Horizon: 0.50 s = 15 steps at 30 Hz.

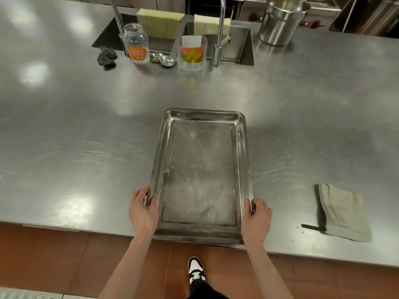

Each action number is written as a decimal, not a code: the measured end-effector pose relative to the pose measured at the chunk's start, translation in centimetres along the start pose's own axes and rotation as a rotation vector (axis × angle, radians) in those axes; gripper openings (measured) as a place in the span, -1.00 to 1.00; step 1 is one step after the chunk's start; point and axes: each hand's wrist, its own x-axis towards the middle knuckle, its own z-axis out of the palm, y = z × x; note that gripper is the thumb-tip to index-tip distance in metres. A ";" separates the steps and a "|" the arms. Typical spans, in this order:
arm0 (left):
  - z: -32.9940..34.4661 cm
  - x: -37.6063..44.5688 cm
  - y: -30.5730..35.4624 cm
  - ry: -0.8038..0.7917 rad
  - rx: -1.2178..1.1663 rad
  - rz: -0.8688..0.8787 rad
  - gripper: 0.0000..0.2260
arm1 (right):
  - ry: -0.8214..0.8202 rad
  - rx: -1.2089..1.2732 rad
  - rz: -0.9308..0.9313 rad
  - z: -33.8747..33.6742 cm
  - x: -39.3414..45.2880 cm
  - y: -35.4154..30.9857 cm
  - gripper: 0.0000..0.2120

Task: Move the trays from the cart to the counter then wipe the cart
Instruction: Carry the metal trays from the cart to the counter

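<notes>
A rectangular steel tray (199,169) lies lengthwise on the steel counter (75,137), its near end at the counter's front edge. My left hand (143,209) grips the tray's left rim near the front corner. My right hand (257,219) grips the right rim opposite. The tray holds nothing but a few water drops. A folded grey cloth (343,212) lies on the counter to the right of the tray. The cart is out of view.
A sink (239,46) with two taps sits at the back, cloths draped over its far edge. In front of it stand a glass jar (137,43), a plastic container (192,52), small metal lids and dark scourers (106,58). A steel pot (280,22) stands back right.
</notes>
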 end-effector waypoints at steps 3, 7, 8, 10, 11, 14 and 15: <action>0.3 0.1 0.0 -0.007 -0.017 -0.019 -0.67 | 0.055 -0.003 -0.024 0.8 0.2 0.6 -0.87; 0.9 0.0 -0.1 -0.013 -0.020 -0.026 -0.68 | 0.039 -0.040 -0.042 1.4 0.5 1.2 -0.86; 1.0 0.1 -0.1 -0.016 -0.011 -0.018 -0.69 | 0.037 -0.043 -0.040 1.5 0.4 1.3 -0.86; 1.1 0.1 -0.1 -0.018 0.008 0.007 -0.69 | 0.033 -0.042 -0.040 1.6 0.2 1.5 -0.84; 1.2 0.1 -0.2 -0.016 0.011 0.019 -0.69 | 0.028 -0.039 -0.043 1.6 0.2 1.5 -0.83; 1.3 0.1 -0.3 -0.021 -0.004 0.011 -0.67 | 0.013 -0.013 -0.044 1.6 0.1 1.5 -0.80; 1.3 0.1 -0.3 -0.021 -0.009 0.003 -0.66 | 0.009 -0.004 -0.044 1.7 0.1 1.5 -0.79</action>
